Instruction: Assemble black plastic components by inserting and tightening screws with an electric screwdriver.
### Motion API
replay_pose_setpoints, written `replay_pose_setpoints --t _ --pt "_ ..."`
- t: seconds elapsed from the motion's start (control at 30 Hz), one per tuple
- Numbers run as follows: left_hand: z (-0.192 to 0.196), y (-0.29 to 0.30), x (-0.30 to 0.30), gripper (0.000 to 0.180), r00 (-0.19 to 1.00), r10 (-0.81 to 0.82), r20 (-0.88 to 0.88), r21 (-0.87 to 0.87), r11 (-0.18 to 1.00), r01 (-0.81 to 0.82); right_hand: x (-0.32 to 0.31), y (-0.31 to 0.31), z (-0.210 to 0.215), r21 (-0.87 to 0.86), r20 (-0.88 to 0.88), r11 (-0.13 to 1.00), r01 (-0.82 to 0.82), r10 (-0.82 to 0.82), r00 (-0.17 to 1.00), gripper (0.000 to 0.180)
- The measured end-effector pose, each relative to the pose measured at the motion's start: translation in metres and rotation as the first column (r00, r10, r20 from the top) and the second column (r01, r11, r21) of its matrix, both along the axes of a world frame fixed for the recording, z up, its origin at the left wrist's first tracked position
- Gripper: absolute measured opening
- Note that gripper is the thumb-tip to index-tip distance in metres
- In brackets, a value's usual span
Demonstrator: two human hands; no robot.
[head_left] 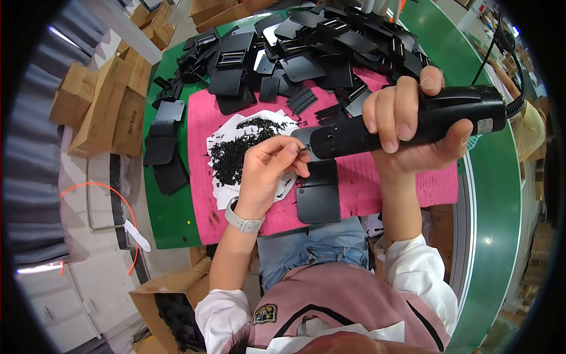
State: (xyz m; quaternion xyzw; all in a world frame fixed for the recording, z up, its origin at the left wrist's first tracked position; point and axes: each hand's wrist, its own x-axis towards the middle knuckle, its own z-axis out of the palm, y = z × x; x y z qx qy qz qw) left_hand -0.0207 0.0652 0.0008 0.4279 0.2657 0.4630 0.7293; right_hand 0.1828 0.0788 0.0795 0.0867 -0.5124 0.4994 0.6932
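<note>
My right hand (pixel 407 127) is wrapped round a black electric screwdriver (pixel 348 137), which lies nearly level with its bit pointing left. At the bit's tip the fingers of my left hand (pixel 274 165) are pinched together on a small dark piece that looks like a black screw. Many such screws (pixel 230 156) lie in a heap on a white cloth (pixel 221 194) beside my left hand. Below the bit, a black hinged-looking plate piece (pixel 318 203) rests on the pink mat near my lap; the screwdriver and my fingers partly cover its far end.
A large pile of black plates and brackets (pixel 300 65) covers the far side of the pink mat (pixel 203 215). More black plates (pixel 162 141) lie on the green table (pixel 162 224) at left. The screwdriver's coiled cord (pixel 517 97) rises at right. Cardboard boxes (pixel 106 109) stand at left.
</note>
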Motion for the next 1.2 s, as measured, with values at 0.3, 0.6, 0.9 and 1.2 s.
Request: replay_pose_setpoints --t 0.3,0.6,0.9,1.2 --pt "-0.001 0.001 -0.001 0.020 0.999 -0.020 0.033 -0.099 0.995 0.023 0.007 0.004 -0.007 0.099 0.086 0.995 0.015 -0.024 0.996 0.058" --pt "-0.002 0.002 -0.002 0.019 0.998 -0.042 0.037 -0.125 0.991 0.046 -0.001 0.000 -0.006 0.168 0.169 0.986 -0.017 -0.012 0.986 0.055" --pt "-0.003 0.000 -0.005 0.014 0.993 -0.082 0.089 -0.131 0.987 0.093 0.004 0.000 -0.003 0.191 0.131 0.979 -0.072 0.047 0.990 0.055" --pt "0.007 -0.001 -0.004 0.010 0.817 0.249 -0.521 0.310 0.946 -0.091 0.009 -0.002 0.003 0.046 0.165 0.992 -0.113 0.104 0.981 0.053"
